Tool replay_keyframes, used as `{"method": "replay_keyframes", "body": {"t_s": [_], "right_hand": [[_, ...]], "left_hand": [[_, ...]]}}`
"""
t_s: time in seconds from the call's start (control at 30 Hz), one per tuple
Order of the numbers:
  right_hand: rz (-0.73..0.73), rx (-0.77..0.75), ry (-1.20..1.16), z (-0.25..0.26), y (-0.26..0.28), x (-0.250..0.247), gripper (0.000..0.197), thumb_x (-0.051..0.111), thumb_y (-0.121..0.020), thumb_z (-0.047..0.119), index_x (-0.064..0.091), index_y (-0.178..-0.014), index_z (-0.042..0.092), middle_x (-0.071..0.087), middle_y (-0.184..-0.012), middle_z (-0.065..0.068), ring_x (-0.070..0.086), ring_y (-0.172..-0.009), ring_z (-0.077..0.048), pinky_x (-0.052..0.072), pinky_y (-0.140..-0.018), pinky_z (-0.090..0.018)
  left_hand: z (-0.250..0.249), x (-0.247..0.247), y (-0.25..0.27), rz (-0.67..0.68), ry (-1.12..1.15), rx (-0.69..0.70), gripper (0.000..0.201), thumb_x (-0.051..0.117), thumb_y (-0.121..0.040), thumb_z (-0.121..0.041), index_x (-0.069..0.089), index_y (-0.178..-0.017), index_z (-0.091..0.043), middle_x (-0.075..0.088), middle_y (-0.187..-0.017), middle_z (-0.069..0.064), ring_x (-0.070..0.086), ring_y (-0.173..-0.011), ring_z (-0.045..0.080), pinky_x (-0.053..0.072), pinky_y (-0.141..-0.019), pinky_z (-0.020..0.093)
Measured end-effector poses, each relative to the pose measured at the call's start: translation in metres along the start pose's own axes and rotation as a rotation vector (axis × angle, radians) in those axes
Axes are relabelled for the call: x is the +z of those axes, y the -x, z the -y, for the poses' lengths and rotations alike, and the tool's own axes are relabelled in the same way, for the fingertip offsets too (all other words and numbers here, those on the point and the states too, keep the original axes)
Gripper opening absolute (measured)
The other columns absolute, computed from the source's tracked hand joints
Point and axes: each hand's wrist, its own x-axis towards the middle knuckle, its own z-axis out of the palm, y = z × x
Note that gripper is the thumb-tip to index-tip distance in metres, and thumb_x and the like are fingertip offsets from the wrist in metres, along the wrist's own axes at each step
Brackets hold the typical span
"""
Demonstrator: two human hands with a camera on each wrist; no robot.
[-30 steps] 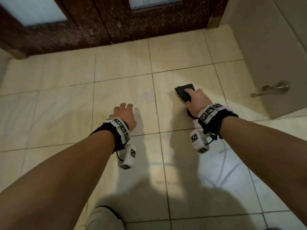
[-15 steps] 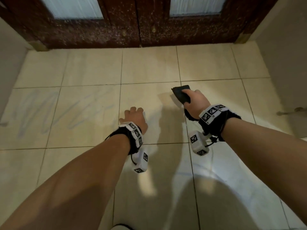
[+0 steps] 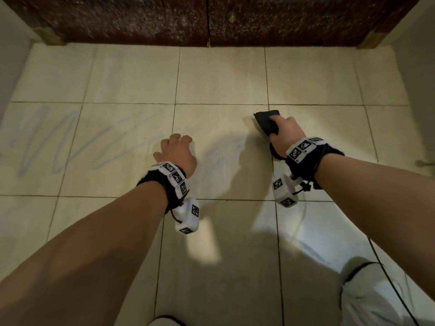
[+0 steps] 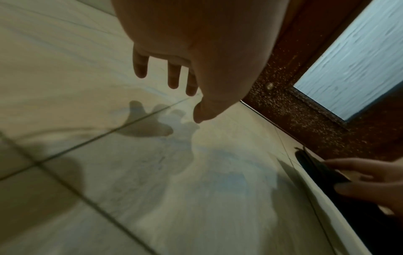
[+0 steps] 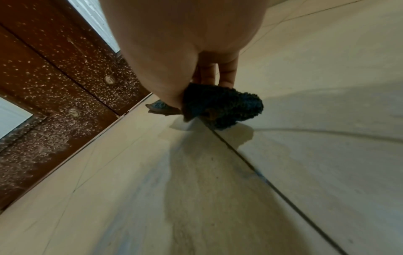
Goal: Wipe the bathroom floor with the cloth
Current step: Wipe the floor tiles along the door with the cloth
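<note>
Nearest the person, both forearms reach out over the tiled floor. Left hand hangs just above the tiles, empty, fingers loosely spread and drooping; its shadow falls on the floor beneath, so it looks not to be bearing weight.

Further out and to the right, the right hand grips the dark cloth. Right fingers are curled round the bunched wad with the thumb clamping the other side. Cloth sticks out ahead of the knuckles toward the door, its low edge at or touching the floor on a grout line.

Key relation: the cloth sits ahead and left of the right palm, and the faint bluish streaks lie well off to the left, past the left hand. Probably the next stroke sweeps leftward; the right hand alone carries it.

Farthest, the dark speckled door closes off the floor.
</note>
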Motion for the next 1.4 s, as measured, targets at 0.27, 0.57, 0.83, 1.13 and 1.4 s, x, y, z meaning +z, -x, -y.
{"method": "replay_keyframes", "body": {"t_s": [0.27, 0.57, 0.83, 1.13, 1.4], "right_hand": [[-0.005, 0.003, 0.005, -0.003, -0.01, 0.002, 0.053, 0.048, -0.097, 0.017, 0.038, -0.149, 0.019, 0.042, -0.135, -0.019, 0.053, -0.114, -0.04, 0.045, -0.096, -0.041], [0.021, 0.131, 0.053, -0.028, -0.005, 0.008, 0.052, 0.047, -0.099, 0.023, 0.032, -0.149, 0.022, 0.038, -0.137, -0.019, 0.054, -0.111, -0.041, 0.048, -0.087, -0.045], [0.051, 0.193, 0.051, -0.032, -0.006, 0.026, 0.052, 0.029, -0.104, 0.039, 0.019, -0.155, 0.031, 0.032, -0.142, -0.02, 0.053, -0.109, -0.044, 0.046, -0.089, -0.045], [0.08, 0.241, 0.122, -0.017, -0.018, 0.025, 0.052, 0.028, -0.105, 0.038, 0.017, -0.155, 0.035, 0.035, -0.143, -0.022, 0.051, -0.114, -0.046, 0.044, -0.089, -0.043], [0.106, 0.118, 0.135, 0.018, -0.025, 0.041, 0.054, 0.031, -0.104, 0.036, 0.016, -0.156, 0.034, 0.039, -0.137, -0.021, 0.054, -0.106, -0.044, 0.046, -0.083, -0.042]], "left_hand": [[0.058, 0.006, 0.038, 0.062, 0.012, -0.213, 0.053, 0.055, -0.087, -0.017, 0.049, -0.137, -0.034, 0.033, -0.152, -0.004, 0.032, -0.135, 0.03, 0.033, -0.103, 0.049], [0.041, 0.007, 0.026, 0.084, 0.074, -0.184, 0.057, 0.053, -0.087, -0.015, 0.044, -0.142, -0.031, 0.03, -0.154, -0.002, 0.028, -0.137, 0.03, 0.036, -0.105, 0.054], [0.055, 0.009, 0.014, 0.058, 0.064, -0.174, 0.054, 0.051, -0.089, -0.013, 0.047, -0.139, -0.032, 0.032, -0.153, -0.004, 0.029, -0.136, 0.032, 0.036, -0.104, 0.054], [0.07, 0.012, 0.015, 0.052, -0.05, -0.101, 0.043, 0.058, -0.09, -0.025, 0.051, -0.131, -0.033, 0.029, -0.15, -0.002, 0.026, -0.133, 0.03, 0.036, -0.093, 0.05], [0.067, 0.013, 0.014, 0.032, -0.088, -0.1, 0.047, 0.067, -0.083, -0.025, 0.056, -0.128, -0.031, 0.032, -0.148, 0.0, 0.029, -0.13, 0.03, 0.033, -0.082, 0.042]]}}
